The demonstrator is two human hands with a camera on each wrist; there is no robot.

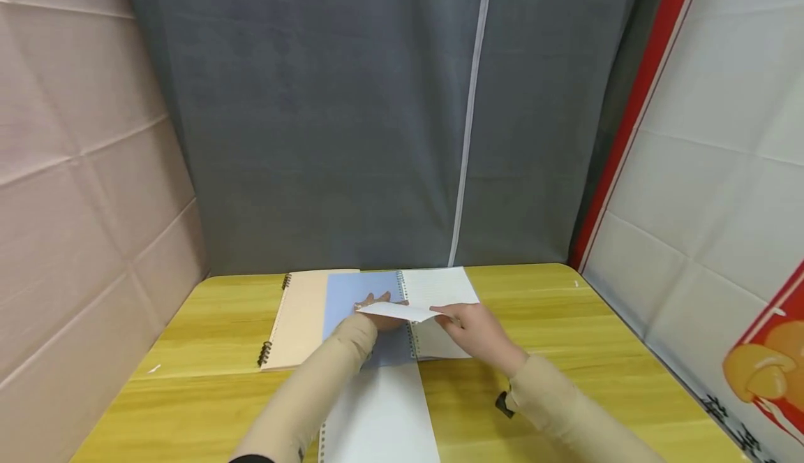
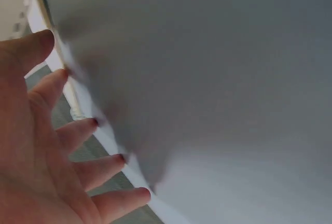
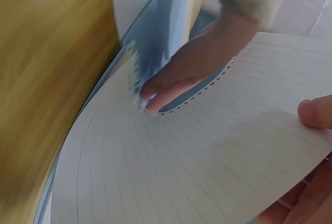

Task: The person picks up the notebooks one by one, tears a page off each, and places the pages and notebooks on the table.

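Note:
An open spiral notebook [image 1: 440, 287] lies at the far middle of the yellow table [image 1: 565, 323], with a blue sheet [image 1: 361, 288] on its left side. One lined page [image 1: 398, 311] is lifted and bowed over the binding. My left hand [image 1: 377, 318] lies with straight fingers on the blue sheet beside the spiral, under that page. In the right wrist view its fingertips [image 3: 155, 97] press next to the punched holes. My right hand [image 1: 477, 334] pinches the page's free edge, thumb [image 3: 316, 112] on top of the lined page [image 3: 207, 172]. The left wrist view shows my spread left hand [image 2: 46, 156] below the page [image 2: 207, 79].
A beige spiral notebook [image 1: 301, 316] lies partly under the open one on its left. A white punched sheet [image 1: 383, 414] lies near the front edge between my arms. Grey curtain hangs behind the table; padded walls stand left and right.

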